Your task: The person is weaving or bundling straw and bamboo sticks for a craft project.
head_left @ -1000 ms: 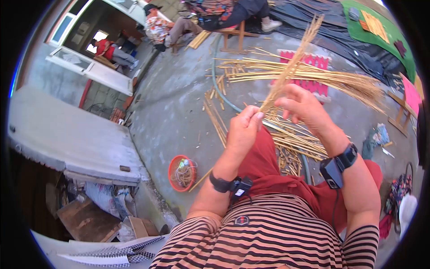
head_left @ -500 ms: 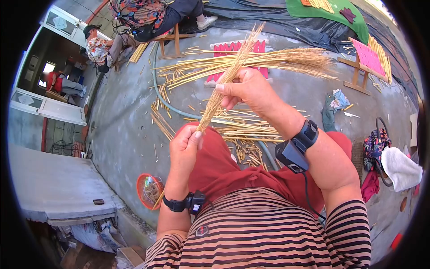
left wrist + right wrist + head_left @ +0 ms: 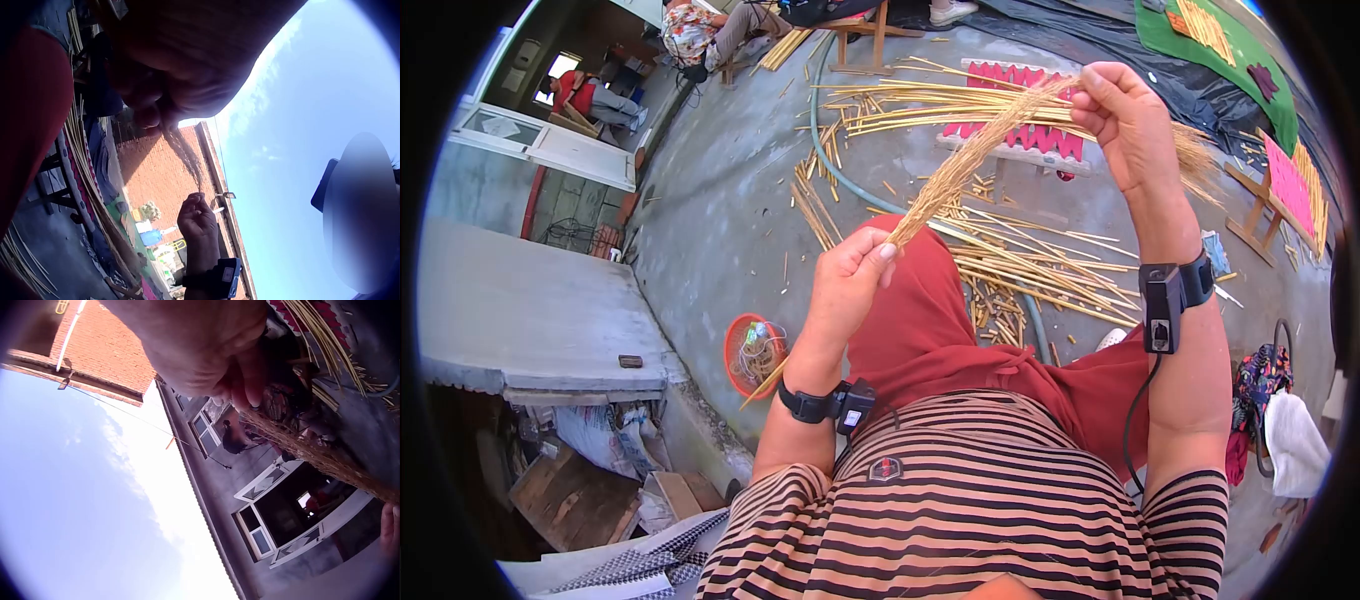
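A tan broomcorn head is stretched on a slant between my two hands above my lap in the head view. My left hand pinches its lower end between thumb and fingers. At the thin, feathery tip, my right hand pinches the strands, higher up and to the right. The left wrist view shows the bristles running from the near left hand to the right hand. In the right wrist view the broomcorn slopes down to the left fingers at the edge.
Long broomcorn stalks lie across a pink-topped rack. More cut stalks and short pieces cover the ground before my knees. An orange basket holds string at left. A hose curves over the concrete. Other people sit at the back.
My right hand has slid up along the broomcorn head to its tip, away from the left hand. The left hand keeps its pinch on the lower end. The head view has shifted.
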{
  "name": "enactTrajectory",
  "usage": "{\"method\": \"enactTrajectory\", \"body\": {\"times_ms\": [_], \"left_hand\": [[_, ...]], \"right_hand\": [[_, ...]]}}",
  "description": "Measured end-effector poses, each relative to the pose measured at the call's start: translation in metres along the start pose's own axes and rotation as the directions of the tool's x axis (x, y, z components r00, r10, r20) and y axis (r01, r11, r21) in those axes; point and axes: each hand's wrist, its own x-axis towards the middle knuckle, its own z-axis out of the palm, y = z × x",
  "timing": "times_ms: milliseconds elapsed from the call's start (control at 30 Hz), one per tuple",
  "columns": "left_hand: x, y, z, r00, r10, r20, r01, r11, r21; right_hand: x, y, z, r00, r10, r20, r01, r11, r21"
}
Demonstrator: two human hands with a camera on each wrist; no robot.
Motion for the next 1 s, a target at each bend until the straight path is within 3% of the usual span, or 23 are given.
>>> {"method": "enactTrajectory", "body": {"times_ms": [67,167,267,300,367,400,500,600,667,767,800,900,1000], "left_hand": [[0.003,0.003,-0.001,0.997,-0.074,-0.019,0.073,0.994,-0.078],[0.003,0.002,0.006,0.994,-0.104,-0.025,0.098,0.98,-0.174],[0.008,-0.006,0.01,0.999,-0.027,0.039,0.033,0.982,-0.184],[0.008,-0.003,0.011,0.999,-0.009,0.038,0.014,0.99,-0.139],[0.009,0.001,0.015,0.998,-0.033,0.057,0.038,0.995,-0.095],[0.009,-0.002,0.019,0.997,-0.022,0.069,0.029,0.995,-0.097],[0.006,-0.002,0.025,0.993,-0.014,0.116,0.021,0.998,-0.063],[0.006,-0.002,0.028,0.995,-0.056,0.081,0.075,0.963,-0.259],[0.007,-0.002,0.028,0.997,-0.051,0.059,0.064,0.969,-0.237],[0.008,0.003,0.034,0.999,0.003,0.053,0.004,0.99,-0.139],[0.007,0.005,0.036,0.998,0.028,0.055,-0.023,0.995,-0.095],[0.008,0.003,0.044,0.998,0.028,0.056,-0.026,0.999,-0.043],[0.009,0.004,0.041,0.986,-0.076,0.145,0.09,0.991,-0.095]], "right_hand": [[0.011,-0.003,-0.014,0.983,-0.071,-0.168,0.084,0.994,0.076],[0.006,-0.001,-0.011,0.96,-0.044,-0.276,0.063,0.996,0.062],[-0.017,0.017,0.025,0.991,0.1,-0.088,-0.11,0.988,-0.113],[-0.024,0.026,0.035,0.975,0.203,0.09,-0.182,0.961,-0.207],[-0.043,0.035,0.058,0.863,0.371,0.344,-0.206,0.879,-0.43],[-0.048,0.035,0.064,0.761,0.506,0.405,-0.267,0.815,-0.515],[-0.056,0.04,0.069,0.695,0.514,0.504,-0.338,0.851,-0.401],[-0.055,0.035,0.069,0.708,0.495,0.504,-0.335,0.864,-0.376],[-0.056,0.031,0.071,0.664,0.525,0.533,-0.372,0.85,-0.373],[-0.064,0.045,0.072,0.659,0.548,0.515,-0.418,0.836,-0.356],[-0.068,0.044,0.078,0.717,0.48,0.505,-0.333,0.873,-0.357],[-0.068,0.062,0.07,0.765,0.462,0.448,-0.327,0.879,-0.348],[-0.067,0.056,0.072,0.816,0.445,0.368,-0.322,0.88,-0.349]]}}
